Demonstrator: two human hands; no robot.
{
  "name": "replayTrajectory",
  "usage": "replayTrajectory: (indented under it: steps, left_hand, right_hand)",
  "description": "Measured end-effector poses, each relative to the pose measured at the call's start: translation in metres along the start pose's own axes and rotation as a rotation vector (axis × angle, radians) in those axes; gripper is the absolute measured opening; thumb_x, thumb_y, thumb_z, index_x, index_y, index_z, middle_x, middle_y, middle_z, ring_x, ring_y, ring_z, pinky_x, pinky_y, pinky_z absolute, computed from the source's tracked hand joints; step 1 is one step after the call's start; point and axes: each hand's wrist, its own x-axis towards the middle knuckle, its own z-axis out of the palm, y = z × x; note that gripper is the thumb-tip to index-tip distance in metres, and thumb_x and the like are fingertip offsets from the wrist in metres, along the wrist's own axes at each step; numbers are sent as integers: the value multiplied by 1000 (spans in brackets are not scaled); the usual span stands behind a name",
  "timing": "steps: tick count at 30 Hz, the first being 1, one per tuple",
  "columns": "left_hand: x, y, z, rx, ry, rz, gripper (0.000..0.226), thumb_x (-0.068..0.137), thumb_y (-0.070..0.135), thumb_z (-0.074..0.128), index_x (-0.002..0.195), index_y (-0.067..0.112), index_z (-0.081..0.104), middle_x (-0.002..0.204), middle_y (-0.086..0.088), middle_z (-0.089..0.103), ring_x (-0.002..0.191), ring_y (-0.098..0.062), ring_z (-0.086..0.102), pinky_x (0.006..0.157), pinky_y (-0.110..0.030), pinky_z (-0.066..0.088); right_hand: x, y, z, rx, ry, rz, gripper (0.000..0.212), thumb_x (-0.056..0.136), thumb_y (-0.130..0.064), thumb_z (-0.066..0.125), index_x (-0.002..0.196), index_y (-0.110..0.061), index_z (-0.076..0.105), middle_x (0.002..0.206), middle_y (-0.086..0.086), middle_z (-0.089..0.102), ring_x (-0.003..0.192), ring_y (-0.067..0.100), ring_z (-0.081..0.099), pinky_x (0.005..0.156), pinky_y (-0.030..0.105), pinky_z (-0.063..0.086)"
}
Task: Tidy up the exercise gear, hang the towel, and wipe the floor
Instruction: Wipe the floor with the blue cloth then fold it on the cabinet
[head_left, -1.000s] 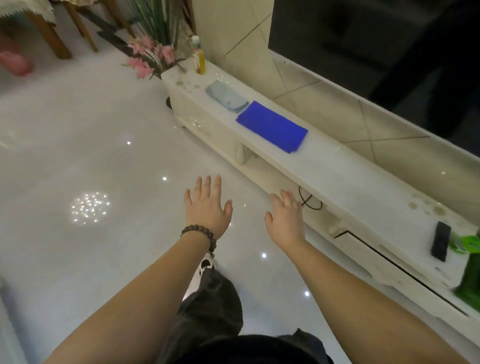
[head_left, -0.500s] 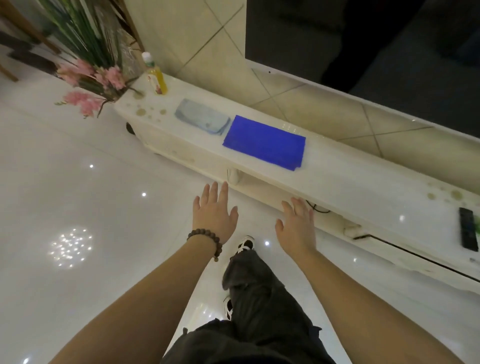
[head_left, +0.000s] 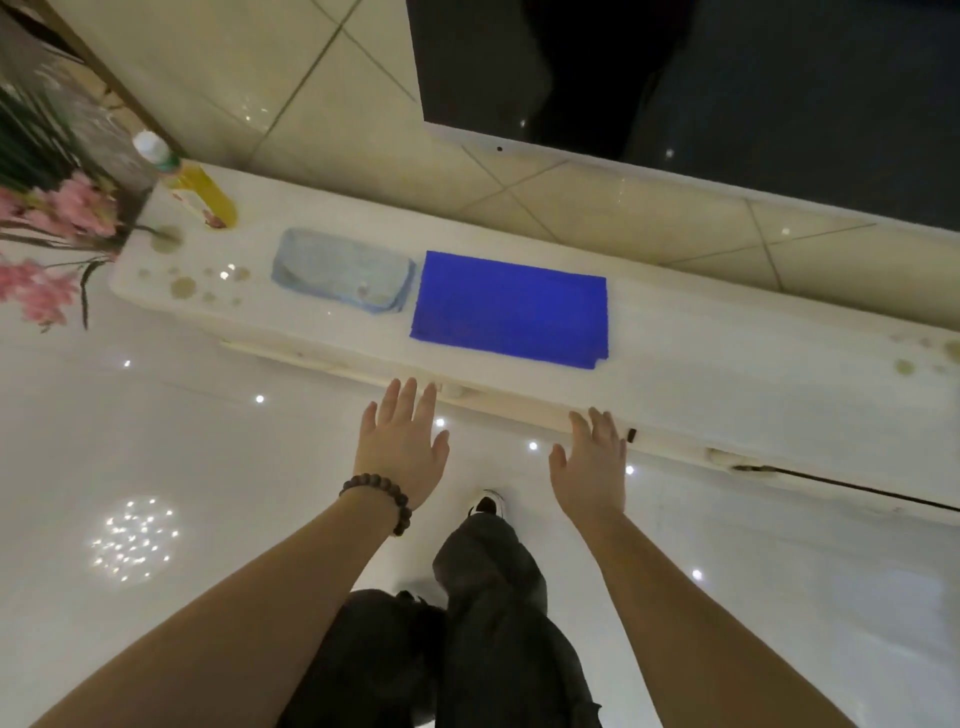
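A folded blue towel (head_left: 511, 309) lies flat on the long white TV cabinet (head_left: 727, 395). Just left of it rests a folded pale grey-blue cloth (head_left: 340, 270). My left hand (head_left: 402, 447), with a bead bracelet at the wrist, is stretched out palm down in front of the cabinet's front edge, fingers apart and holding nothing. My right hand (head_left: 592, 470) is held the same way, its fingertips at the cabinet's edge below the towel's right end. Both hands are short of the towel and not touching it.
A yellow bottle (head_left: 195, 192) lies at the cabinet's left end beside pink artificial flowers (head_left: 49, 244). A dark TV screen (head_left: 727, 88) hangs on the tiled wall behind. The glossy white floor (head_left: 156, 467) spreads to the left; my legs and one shoe (head_left: 488, 504) are below.
I have stepped closer to the cabinet and turned to face it. The towel and cloth now lie straight ahead, and both open hands have reached forward to the cabinet's edge.
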Motion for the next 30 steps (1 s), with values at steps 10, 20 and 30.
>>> replayTrajectory:
  steps: [10, 20, 30]
  left_hand:
    - [159, -50, 37, 98, -34, 137, 58, 101, 38, 30, 153, 18, 12, 161, -5, 10, 149, -21, 3, 121, -41, 10]
    - [286, -58, 118, 165, 8, 294, 59, 99, 37, 39, 151, 17, 19, 159, -3, 17, 147, -21, 9, 119, -39, 13]
    - [315, -76, 125, 64, 185, 435, 22, 92, 19, 59, 110, 10, 67, 125, -8, 59, 120, -31, 49, 99, -47, 39]
  right_hand:
    - [142, 15, 45, 47, 112, 134, 50, 96, -22, 49, 143, -13, 34, 155, 10, 24, 146, 26, 12, 119, 43, 14]
    - [247, 52, 107, -11, 201, 3, 46, 89, -12, 60, 133, -10, 51, 141, 14, 43, 129, 34, 38, 107, 44, 37]
    - [261, 62, 117, 106, 366, -18, 23, 91, -19, 60, 110, -11, 71, 119, 10, 61, 109, 31, 49, 88, 33, 43]
